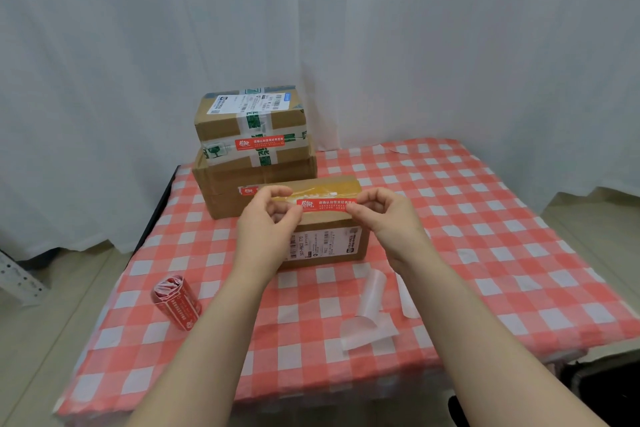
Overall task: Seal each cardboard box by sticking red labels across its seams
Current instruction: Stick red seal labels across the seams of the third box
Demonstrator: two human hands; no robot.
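- A bench (485, 219) under a red-and-white checked cloth stands in front of a white curtain (415, 46).
- A small cardboard box (325, 246) sits about midway between the left and right edges. Its near face carries a white shipping slip with barcodes, and clear tape runs along its top.
- The red label (325, 205), printed in white, lies lengthwise along the top front edge of this box.
- The left hand (270, 219) has its fingers curled, with thumb and forefinger pinching the label's left end.
- The right hand (384, 215) is curled the same way, its thumb and fingertips pinching the label's right end.
- Whether the label is already stuck down along its length cannot be told.
- Behind this box, toward the far left corner, a large cardboard box (277, 174) stands on the bench. A second red label (247, 190) on its front is partly hidden by the left hand.
- A taped cardboard box (225, 122) is stacked on the large one. It is wrapped in green-printed tape and has a shipping slip on top.
- A third red label (259, 143) runs along the lower front edge of the taped box, where it meets the box below.
- A roll of red labels (176, 300) lies on its side near the left edge, closer to the near side.
- Several translucent backing strips (370, 295), curled and overlapping, lie just in front of the small box toward the near edge.
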